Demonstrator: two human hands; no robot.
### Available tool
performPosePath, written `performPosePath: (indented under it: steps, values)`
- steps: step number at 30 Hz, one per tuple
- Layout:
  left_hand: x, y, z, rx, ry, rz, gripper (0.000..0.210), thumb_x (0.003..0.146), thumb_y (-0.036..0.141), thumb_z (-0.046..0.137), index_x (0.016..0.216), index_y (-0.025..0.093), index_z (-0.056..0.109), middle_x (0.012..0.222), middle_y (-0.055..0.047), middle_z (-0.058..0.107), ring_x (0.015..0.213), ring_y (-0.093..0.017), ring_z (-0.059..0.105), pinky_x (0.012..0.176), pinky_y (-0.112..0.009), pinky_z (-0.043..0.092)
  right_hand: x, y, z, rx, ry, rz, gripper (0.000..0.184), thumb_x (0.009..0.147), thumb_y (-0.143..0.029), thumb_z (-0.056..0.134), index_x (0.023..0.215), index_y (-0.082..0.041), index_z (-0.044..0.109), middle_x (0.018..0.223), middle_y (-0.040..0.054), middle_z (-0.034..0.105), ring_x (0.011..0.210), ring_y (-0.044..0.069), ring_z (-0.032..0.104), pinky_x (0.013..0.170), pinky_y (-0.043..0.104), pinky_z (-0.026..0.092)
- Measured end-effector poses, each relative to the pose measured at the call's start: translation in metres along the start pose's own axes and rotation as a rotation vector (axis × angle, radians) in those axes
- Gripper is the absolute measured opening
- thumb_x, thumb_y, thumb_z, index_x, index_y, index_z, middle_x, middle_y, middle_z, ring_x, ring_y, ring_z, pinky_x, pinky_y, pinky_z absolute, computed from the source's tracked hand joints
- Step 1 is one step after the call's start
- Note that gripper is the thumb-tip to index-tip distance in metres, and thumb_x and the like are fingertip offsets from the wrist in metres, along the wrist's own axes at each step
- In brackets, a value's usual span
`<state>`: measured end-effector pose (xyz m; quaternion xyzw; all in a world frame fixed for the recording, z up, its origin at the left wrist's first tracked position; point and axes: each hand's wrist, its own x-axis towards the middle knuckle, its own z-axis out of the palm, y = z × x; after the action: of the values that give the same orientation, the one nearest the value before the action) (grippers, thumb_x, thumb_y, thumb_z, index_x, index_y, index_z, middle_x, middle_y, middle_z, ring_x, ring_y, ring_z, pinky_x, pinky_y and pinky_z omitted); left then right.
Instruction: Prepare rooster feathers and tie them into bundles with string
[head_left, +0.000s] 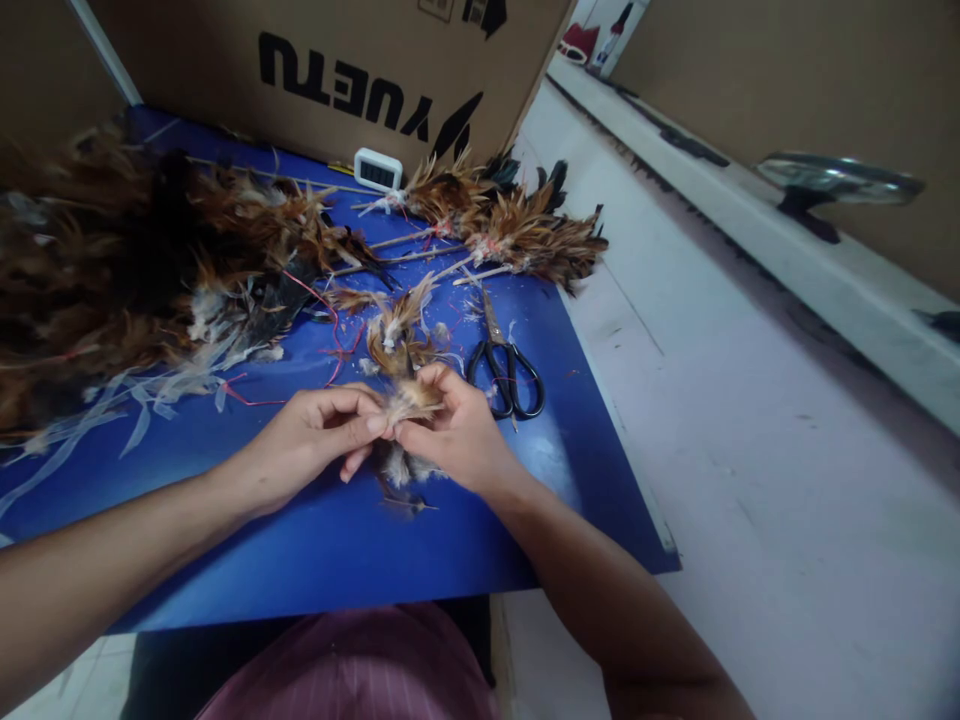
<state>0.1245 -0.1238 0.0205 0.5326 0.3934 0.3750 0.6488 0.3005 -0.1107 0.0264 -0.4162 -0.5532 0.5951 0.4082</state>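
Remotely, I note the left hand (319,432) and right hand (459,432) both pinching a brown feather tuft (411,398) over the blue tabletop (300,565), black-handled scissors (496,338) lying near the right.

a small craft workspace: feather bundles (536,235) and scissors (493,331) on a blue table (315,565).

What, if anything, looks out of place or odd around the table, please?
The carton stands with its print upside down, so it seems inverted. A red string lies loosely tangled left of the scissors, and feather scraps litter the blue table top near the held feather tuft; both look untidy.
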Motion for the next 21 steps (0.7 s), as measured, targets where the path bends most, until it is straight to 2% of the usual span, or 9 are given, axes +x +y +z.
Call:
performPosePath:
  steps: [9, 15, 18, 21]
  values:
    - [-0.0003, -0.0006, 0.0004, -0.163, 0.01, -0.102, 0.019, 0.082, 0.031, 0.066, 0.072, 0.014, 0.065, 0.054, 0.003, 0.051, 0.046, -0.005, 0.043, 0.047, -0.018, 0.034, 0.0009, 0.0008, 0.0027, 0.108, -0.023, 0.085, 0.037, 0.06, -0.012, 0.07, 0.088, -0.021, 0.047, 0.075, -0.0048, 0.059, 0.063, 0.007, 0.057, 0.065, 0.023, 0.049]
    - [-0.0009, 0.0046, -0.0047, -0.176, 0.087, -0.045, 0.018, 0.081, 0.029, 0.067, 0.07, 0.015, 0.066, 0.053, 0.003, 0.05, 0.045, -0.005, 0.045, 0.047, -0.019, 0.035, 0.0018, -0.0022, -0.0016, 0.077, -0.021, 0.058, 0.026, 0.061, -0.014, 0.068, 0.079, -0.019, 0.05, 0.072, -0.0047, 0.056, 0.062, 0.006, 0.054, 0.057, 0.021, 0.045]
    - [-0.0023, 0.0055, -0.0044, -0.147, 0.075, -0.039, 0.018, 0.082, 0.029, 0.066, 0.071, 0.015, 0.066, 0.052, 0.004, 0.049, 0.043, -0.004, 0.042, 0.045, -0.018, 0.033, 0.0016, -0.0029, -0.0027, 0.079, -0.03, 0.063, 0.027, 0.062, -0.015, 0.068, 0.078, -0.02, 0.048, 0.073, -0.0041, 0.057, 0.062, 0.007, 0.054, 0.055, 0.021, 0.044]
    - [-0.003, 0.0039, -0.002, -0.111, 0.058, -0.024, 0.019, 0.083, 0.03, 0.066, 0.071, 0.015, 0.067, 0.062, 0.003, 0.053, 0.041, -0.002, 0.042, 0.043, -0.018, 0.033, 0.0011, -0.0027, -0.0023, 0.077, -0.026, 0.062, 0.028, 0.062, -0.015, 0.068, 0.08, -0.02, 0.048, 0.073, -0.004, 0.058, 0.063, 0.008, 0.055, 0.057, 0.022, 0.045]
